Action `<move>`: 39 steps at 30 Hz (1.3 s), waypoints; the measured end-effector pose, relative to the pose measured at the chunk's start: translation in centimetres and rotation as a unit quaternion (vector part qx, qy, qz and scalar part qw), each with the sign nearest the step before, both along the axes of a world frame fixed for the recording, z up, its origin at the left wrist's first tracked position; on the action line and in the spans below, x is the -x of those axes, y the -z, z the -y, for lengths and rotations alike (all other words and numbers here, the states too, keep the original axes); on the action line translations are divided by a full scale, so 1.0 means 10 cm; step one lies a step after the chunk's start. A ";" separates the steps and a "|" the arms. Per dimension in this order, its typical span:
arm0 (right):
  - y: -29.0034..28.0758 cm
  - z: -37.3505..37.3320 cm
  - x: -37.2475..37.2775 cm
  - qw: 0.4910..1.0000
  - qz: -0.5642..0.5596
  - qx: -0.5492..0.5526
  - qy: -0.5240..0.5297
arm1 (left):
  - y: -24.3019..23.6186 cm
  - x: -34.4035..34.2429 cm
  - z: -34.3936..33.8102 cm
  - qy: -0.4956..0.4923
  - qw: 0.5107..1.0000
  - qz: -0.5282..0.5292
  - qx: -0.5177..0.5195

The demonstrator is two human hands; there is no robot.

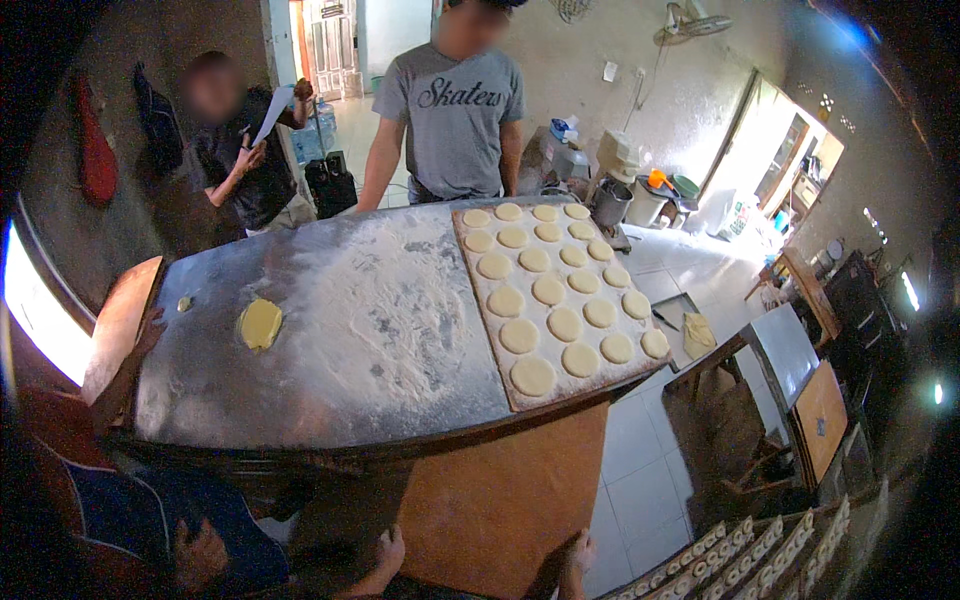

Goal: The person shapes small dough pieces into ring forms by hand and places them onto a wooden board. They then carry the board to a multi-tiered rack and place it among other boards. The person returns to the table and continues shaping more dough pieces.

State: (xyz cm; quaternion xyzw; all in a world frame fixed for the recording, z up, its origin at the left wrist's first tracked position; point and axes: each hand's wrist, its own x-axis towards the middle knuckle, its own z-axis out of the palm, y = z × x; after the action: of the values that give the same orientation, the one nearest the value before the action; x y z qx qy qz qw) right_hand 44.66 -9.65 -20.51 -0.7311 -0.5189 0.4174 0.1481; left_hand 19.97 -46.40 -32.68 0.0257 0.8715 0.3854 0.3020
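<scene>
At the lower edge, a bare brown wooden board [505, 490] is held level between my two hands, its far edge at the near edge of the metal-topped table [215, 390]. My left hand [388, 552] grips its left edge. On the opposite edge, my right hand [580, 550] is wrapped round the wood. Beyond it, a floured board [545, 395] lies on the table's right end with rows of flat round dough pieces [564, 324]. Loose flour [385, 320] covers the table's middle. Farther left sit a yellow lump of dough or fat [261, 325] and a much smaller lump [184, 304].
A person in a grey shirt [450, 120] stands across the table; another in black [240, 160] holds paper. Someone seated [150, 520] is close on my left. Racks of ring-shaped dough pieces [740, 560] stand at lower right, and a table [785, 350] at right.
</scene>
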 end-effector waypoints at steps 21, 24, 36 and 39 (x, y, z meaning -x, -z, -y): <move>1.11 -2.78 3.26 0.921 0.044 -0.155 -0.355 | -0.25 1.73 -2.70 -0.318 0.937 -0.136 0.051; 1.25 -2.82 3.18 0.906 0.055 -0.135 -0.398 | -0.42 1.58 -2.81 -0.322 0.935 -0.135 0.065; -0.35 -3.32 0.87 0.882 0.040 -0.029 -0.469 | -1.17 0.51 -2.96 -0.340 0.924 -0.173 -0.011; -0.97 -4.00 0.59 0.931 0.074 -0.272 -0.230 | -1.37 0.19 -3.16 -0.366 0.912 -0.181 -0.040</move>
State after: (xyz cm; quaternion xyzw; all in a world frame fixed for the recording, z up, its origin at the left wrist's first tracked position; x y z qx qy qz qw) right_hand 38.76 30.30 -10.84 -0.5520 -0.7761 0.2276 0.2028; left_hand 18.09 -14.78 -19.01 -0.2136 0.8434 0.4924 -0.0244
